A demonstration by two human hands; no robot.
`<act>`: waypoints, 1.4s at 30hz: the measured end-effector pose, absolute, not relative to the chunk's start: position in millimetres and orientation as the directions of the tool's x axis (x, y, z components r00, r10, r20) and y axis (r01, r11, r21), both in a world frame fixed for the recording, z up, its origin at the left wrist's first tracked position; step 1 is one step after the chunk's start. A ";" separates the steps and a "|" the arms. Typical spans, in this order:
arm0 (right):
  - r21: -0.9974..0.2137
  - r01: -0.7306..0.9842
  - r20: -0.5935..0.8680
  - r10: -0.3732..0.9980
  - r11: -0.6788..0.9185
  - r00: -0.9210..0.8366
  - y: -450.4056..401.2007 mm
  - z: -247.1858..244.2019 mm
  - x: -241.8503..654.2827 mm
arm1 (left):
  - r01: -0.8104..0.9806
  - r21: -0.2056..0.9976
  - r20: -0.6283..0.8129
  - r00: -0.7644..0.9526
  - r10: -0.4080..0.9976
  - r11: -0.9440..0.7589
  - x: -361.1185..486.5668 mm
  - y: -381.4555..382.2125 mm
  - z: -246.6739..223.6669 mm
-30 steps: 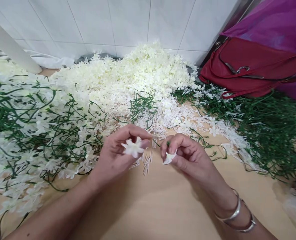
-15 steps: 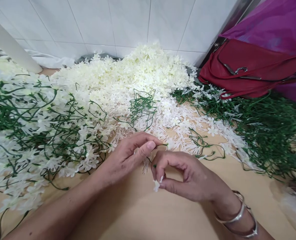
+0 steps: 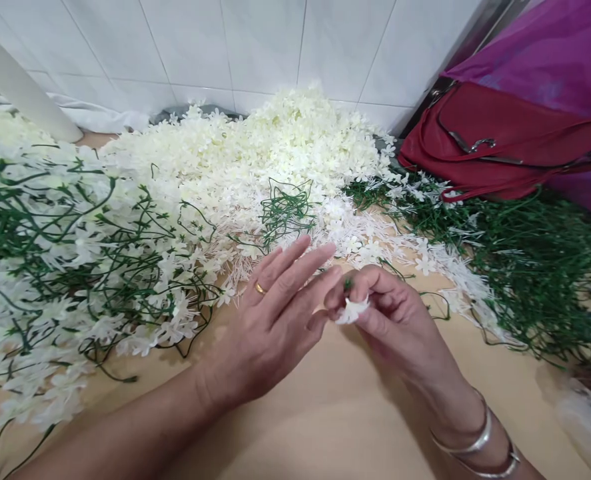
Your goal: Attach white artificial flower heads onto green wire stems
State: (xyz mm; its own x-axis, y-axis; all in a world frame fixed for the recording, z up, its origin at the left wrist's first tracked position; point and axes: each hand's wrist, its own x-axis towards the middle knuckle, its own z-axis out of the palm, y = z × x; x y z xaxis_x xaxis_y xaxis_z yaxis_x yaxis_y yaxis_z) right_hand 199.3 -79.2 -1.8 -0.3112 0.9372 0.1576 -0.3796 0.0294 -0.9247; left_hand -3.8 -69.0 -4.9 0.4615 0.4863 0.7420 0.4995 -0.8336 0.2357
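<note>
My right hand (image 3: 395, 320) pinches a small white artificial flower (image 3: 354, 311) between thumb and fingers. A bit of green stem (image 3: 348, 284) shows between those fingers; the rest of it is hidden. My left hand (image 3: 280, 320), with a ring on one finger, is held just left of the flower. Its fingers are stretched out and its thumb tip comes close to the flower; I cannot tell whether it touches. Behind the hands lies a small bunch of green stems (image 3: 288, 208) on white stamens (image 3: 375, 233).
A heap of cream petals (image 3: 295, 140) rises against the tiled wall (image 3: 262, 47). Assembled white flowers on green stems (image 3: 90, 247) spread at left. Green stems (image 3: 535, 260) pile at right beneath a red handbag (image 3: 515, 133). A white tube (image 3: 25, 93) leans at far left.
My left hand has let go of the green stem, and its fingers have straightened out. My right hand has moved up and to the right with the flower, which has turned in its fingers.
</note>
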 end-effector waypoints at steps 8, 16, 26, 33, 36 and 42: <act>-0.927 -0.335 0.308 0.855 0.171 -0.417 -88.5 13.1 192.1 | 0.684 -0.029 0.816 0.437 0.378 -0.729 -9.9 -76.5 -9.4; -0.898 -0.426 0.273 0.900 0.112 -0.340 -83.7 5.2 199.8 | 0.496 0.120 0.807 0.455 0.375 -0.860 -19.9 -63.7 2.2; -0.994 -0.108 -0.027 0.999 -0.032 -0.043 -72.0 16.4 215.5 | 0.001 0.995 -0.080 0.553 0.830 0.096 -10.2 -70.6 -2.0; -0.992 -0.065 -0.092 0.975 -0.107 -0.203 -77.1 -3.4 189.0 | 0.194 0.981 -0.089 0.525 0.846 -0.017 -26.7 -83.3 -11.8; -0.987 -0.104 -0.094 0.964 -0.123 -0.250 -81.2 -10.4 175.9 | 0.197 0.980 -0.073 0.458 0.886 -0.021 -40.8 -90.8 -24.7; -0.985 -0.154 -0.031 0.954 -0.080 -0.300 -84.0 -22.9 168.4 | 0.294 0.937 0.108 0.276 0.955 -0.191 -49.6 -99.6 -36.4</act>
State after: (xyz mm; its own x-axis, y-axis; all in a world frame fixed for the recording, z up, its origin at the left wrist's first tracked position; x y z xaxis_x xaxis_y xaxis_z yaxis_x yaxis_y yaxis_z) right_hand 168.4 -84.0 -22.9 -0.2995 0.9536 -0.0310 -0.1536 -0.0803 -0.9849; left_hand -49.6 -99.6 -36.4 0.2762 0.9551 0.1076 0.2941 -0.1906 0.9366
